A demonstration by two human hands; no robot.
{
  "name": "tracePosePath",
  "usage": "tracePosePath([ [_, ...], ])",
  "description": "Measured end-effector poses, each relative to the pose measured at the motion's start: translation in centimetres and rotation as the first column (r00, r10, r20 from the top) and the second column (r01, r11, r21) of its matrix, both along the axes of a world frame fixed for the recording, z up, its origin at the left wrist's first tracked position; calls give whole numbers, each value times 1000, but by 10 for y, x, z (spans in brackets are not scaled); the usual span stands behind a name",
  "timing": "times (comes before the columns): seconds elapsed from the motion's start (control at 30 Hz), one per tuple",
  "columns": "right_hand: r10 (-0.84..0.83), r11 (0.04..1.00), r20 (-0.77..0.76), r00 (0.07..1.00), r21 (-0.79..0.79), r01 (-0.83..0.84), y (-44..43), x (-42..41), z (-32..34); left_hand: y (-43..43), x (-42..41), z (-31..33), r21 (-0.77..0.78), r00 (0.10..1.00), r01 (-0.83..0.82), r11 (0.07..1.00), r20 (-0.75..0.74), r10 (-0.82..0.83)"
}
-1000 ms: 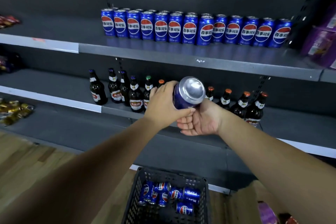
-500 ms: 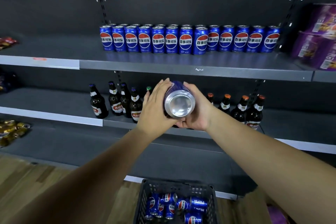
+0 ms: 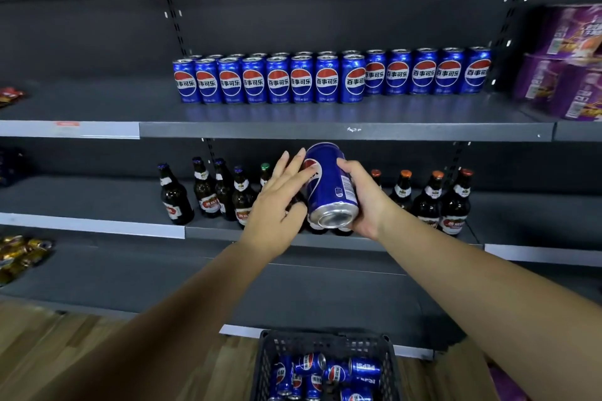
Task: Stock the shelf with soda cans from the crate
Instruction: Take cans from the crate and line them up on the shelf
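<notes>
Right now the soda can (image 3: 329, 182) is in the air in front of the middle shelf's beer bottles (image 3: 208, 192), just under the front edge of the upper shelf (image 3: 325, 132). It is held between both hands. The right hand (image 3: 365, 202) grips it, thumb and fingers curled round its right side, while the left hand (image 3: 277, 205) lies flat against its left side with the fingers straight, steadying it without clasping. The can's long axis leans: the dished base faces back toward the person and the top points up and away, toward the upper shelf. That lean is what the next move turns on. I judge the can must be raised past the shelf's front edge and tipped upright before it is set down. The stocked cans (image 3: 325, 81) form a front row that stops partway along. To the right of it only the back row continues, with bare shelf in front. That gap lies above and slightly right of the can, nearer the right hand. More cans (image 3: 338, 371) lie in the crate (image 3: 270, 352) on the floor below.
</notes>
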State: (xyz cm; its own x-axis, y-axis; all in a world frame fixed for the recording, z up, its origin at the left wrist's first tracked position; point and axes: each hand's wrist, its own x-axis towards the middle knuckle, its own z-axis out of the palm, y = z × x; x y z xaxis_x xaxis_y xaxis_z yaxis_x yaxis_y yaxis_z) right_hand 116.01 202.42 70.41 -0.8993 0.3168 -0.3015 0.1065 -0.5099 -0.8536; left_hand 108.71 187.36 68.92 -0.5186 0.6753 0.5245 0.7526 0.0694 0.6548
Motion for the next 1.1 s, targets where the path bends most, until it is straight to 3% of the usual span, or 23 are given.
tracePosePath([
  [0.1,-44,997,-43,998,56,46,5,0,-1,13,15,13,155,953,-29,987,303,-19],
  [0.23,-116,981,-86,990,145,127,14,1,2,31,32,39,197,719,-171,965,695,-14],
  [0.3,-106,978,-116,988,168,125,18,2,4,39,36,45,190,609,-160,969,791,-55],
  [0.5,-53,986,-169,984,145,78,22,5,5,51,45,45,29,620,-94,995,784,35],
  [0.67,-49,990,-176,983,122,71,20,7,4,53,46,42,-76,697,-78,994,709,108],
  [0.87,-35,987,-217,976,145,68,16,6,1,52,37,31,26,637,-70,997,771,25],
  [1.1,19,955,-209,978,292,44,11,2,-2,53,35,14,81,655,-166,983,754,49],
])
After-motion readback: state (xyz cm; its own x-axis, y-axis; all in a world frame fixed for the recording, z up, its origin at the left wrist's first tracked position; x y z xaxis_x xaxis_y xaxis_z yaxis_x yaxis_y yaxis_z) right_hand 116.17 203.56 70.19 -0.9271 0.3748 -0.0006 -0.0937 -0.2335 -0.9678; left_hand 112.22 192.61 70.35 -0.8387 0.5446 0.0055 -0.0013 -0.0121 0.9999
